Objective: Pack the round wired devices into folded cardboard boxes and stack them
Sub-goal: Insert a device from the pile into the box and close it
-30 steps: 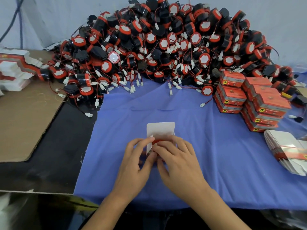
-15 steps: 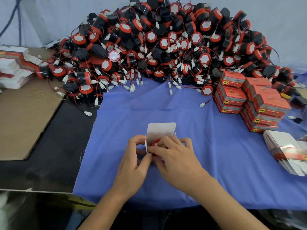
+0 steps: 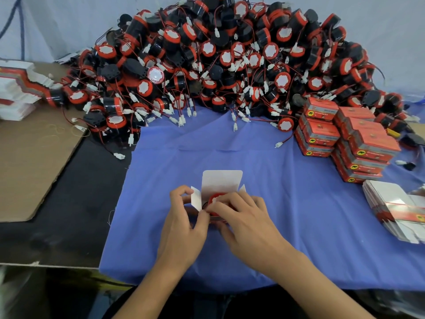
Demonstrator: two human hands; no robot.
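Observation:
An open cardboard box (image 3: pixel 220 181) with white flaps raised sits on the blue cloth (image 3: pixel 287 203) in front of me. A red and black round device (image 3: pixel 215 199) shows in its mouth. My left hand (image 3: pixel 184 222) grips the box's left side, fingers curled at the left flap. My right hand (image 3: pixel 243 217) curls over the device and box from the right, fingertips on the device. Behind lies a big heap of round wired devices (image 3: pixel 218 61). Packed red boxes (image 3: pixel 345 137) are stacked at the right.
Flat unfolded box blanks (image 3: pixel 400 208) lie at the right edge, and more blanks (image 3: pixel 16 88) are piled at the far left. A brown cardboard sheet (image 3: pixel 30 162) covers the left of the black table (image 3: pixel 76 217). A loose white connector (image 3: pixel 279 145) lies on the cloth.
Both hands have shifted slightly away from me with the box. The side flaps now stand open and the red device is more visible in the box's mouth.

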